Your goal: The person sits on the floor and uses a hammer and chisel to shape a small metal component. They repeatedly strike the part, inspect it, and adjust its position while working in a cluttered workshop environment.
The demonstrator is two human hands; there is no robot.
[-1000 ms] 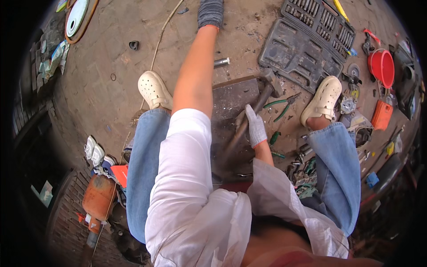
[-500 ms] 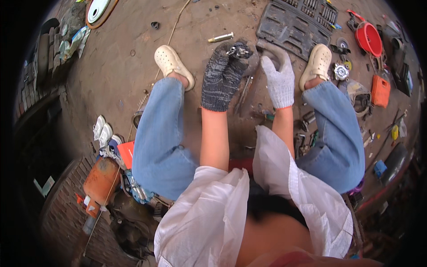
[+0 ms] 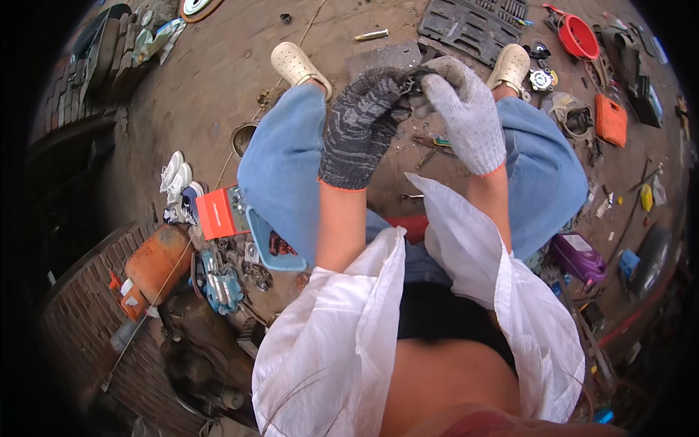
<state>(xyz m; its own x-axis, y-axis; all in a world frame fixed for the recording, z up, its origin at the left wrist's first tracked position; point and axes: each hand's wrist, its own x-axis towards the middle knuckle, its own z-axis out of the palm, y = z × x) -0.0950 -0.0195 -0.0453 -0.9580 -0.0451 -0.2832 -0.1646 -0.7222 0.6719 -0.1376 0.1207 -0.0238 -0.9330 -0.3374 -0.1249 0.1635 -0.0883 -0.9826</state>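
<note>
— Left hand (image 3: 360, 127) status?
— We are gripping a small dark metal part (image 3: 412, 82) with it, raised between our knees.
— Right hand (image 3: 466, 113)?
— We are pinching the same part, above the floor (image 3: 204, 95).

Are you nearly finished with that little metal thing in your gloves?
Hard to say. Looks done: the small metal part is off the ground, raised between the knees. In hand: the left hand in a dark glove and the right hand in a pale glove both grip it. Probably left: working on it, since the socket set case lies open and pliers wait on the ground.
</note>
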